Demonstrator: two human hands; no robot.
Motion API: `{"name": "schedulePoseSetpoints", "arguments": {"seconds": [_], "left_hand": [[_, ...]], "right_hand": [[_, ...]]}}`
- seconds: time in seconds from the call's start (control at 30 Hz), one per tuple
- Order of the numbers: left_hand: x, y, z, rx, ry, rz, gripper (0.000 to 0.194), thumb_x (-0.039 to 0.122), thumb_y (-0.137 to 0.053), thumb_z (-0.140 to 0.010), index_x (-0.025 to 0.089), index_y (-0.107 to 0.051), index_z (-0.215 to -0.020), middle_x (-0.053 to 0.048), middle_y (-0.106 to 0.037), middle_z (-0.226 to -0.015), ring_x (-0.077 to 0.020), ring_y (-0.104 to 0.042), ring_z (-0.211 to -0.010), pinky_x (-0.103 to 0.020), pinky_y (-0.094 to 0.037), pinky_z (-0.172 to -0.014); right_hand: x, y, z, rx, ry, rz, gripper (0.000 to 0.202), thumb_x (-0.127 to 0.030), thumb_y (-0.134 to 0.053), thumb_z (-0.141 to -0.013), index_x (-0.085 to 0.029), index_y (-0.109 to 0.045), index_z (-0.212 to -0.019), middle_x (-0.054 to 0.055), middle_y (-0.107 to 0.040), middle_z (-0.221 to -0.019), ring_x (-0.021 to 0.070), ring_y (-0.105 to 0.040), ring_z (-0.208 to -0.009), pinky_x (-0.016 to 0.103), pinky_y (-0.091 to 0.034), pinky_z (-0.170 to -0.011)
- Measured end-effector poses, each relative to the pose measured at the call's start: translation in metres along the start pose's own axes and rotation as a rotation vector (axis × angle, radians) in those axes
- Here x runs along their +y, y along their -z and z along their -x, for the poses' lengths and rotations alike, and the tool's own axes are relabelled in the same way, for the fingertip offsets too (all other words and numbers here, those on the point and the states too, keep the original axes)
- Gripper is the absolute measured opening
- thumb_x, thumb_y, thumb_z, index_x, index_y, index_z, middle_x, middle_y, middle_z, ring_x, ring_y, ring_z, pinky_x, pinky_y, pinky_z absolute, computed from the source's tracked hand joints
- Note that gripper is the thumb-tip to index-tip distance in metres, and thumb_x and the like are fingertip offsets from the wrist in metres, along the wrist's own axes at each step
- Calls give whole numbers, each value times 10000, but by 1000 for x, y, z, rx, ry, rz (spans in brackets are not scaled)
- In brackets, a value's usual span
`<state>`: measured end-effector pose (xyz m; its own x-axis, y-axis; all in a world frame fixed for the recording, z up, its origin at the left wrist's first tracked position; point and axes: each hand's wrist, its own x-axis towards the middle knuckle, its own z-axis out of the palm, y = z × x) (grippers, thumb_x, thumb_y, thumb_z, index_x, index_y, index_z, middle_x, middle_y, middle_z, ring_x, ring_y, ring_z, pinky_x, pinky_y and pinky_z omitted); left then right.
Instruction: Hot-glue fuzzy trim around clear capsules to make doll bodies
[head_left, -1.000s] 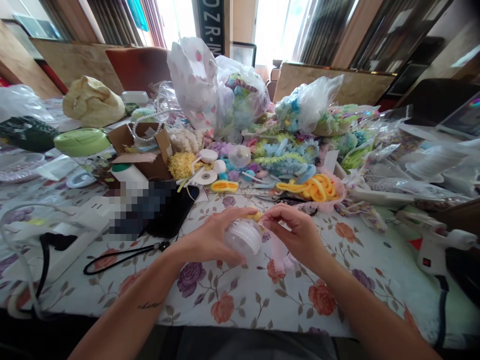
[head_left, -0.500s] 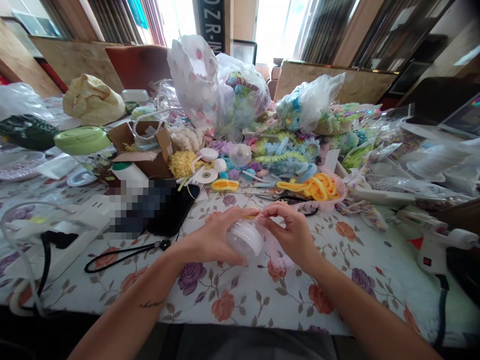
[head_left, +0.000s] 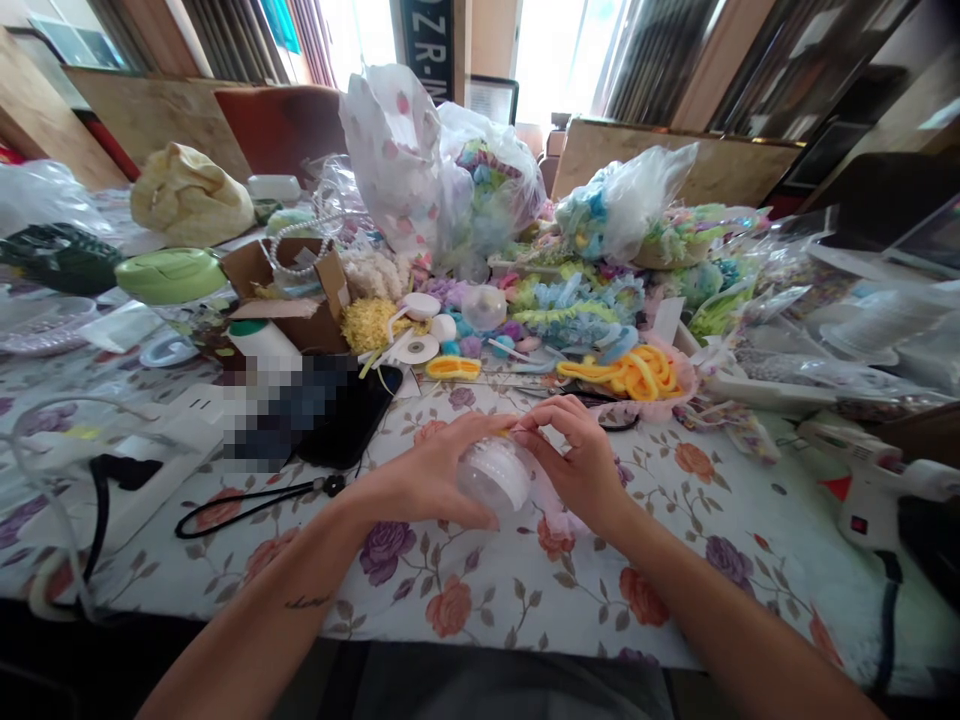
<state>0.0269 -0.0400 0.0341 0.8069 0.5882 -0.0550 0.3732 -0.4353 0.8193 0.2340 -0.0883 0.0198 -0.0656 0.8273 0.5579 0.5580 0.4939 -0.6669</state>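
My left hand (head_left: 442,465) is wrapped round a clear, rounded plastic container (head_left: 491,478) with a white beaded band, tilted on its side above the table. My right hand (head_left: 574,455) pinches at the container's far upper edge, thumb against fingers. Sheer pale pink ribbon or netting (head_left: 559,510) hangs from there, under the right hand. A bit of yellow shows between the hands at the top of the container. What exactly sits between the right fingertips is too small to make out.
A phone (head_left: 352,425) with a black strap lies left, near a white power strip (head_left: 150,450). A glue gun (head_left: 862,480) stands at the right. Yellow fuzzy cord (head_left: 637,372), scissors, pompoms and a spool (head_left: 416,348) lie beyond the hands, before bags of trimmings (head_left: 487,180).
The right fingers have closed in slightly along the container's upper edge. The left hand keeps its hold, and the whole view has shifted a little.
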Motion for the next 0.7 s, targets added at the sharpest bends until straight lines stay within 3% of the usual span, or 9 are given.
{"name": "schedulePoseSetpoints", "arguments": {"seconds": [0.4,0.57,0.7], "left_hand": [[-4,-2,0,3,-6,5,966,470,-776,-677,364,-255,-1484,-53,-289,-1550,-362,-325,-1387,-489,-356,-1098],[-2,-5,0,16,-7,-3,993,434,-791,-661,359,-246,-1489,-61,-302,-1541,-361,-313,-1392,-481,-376,-1088],[-1,-8,0,30,-20,-22,1001,390,-798,-645,354,-258,-1486,-64,-336,-1515,-362,-310,-1390,-480,-378,-1089]], "right_hand": [[-6,3,-3,-38,-172,-65,95,-198,-636,-855,-211,-642,-762,24,-649,-797,181,-569,-807,336,-452,-761],[-8,13,-9,-159,-259,-15,58,-236,-651,-833,-211,-655,-781,18,-652,-798,176,-587,-774,319,-451,-699],[-10,20,-13,-215,-219,44,78,-206,-661,-810,-208,-634,-737,8,-645,-771,169,-575,-762,311,-442,-681]]}}
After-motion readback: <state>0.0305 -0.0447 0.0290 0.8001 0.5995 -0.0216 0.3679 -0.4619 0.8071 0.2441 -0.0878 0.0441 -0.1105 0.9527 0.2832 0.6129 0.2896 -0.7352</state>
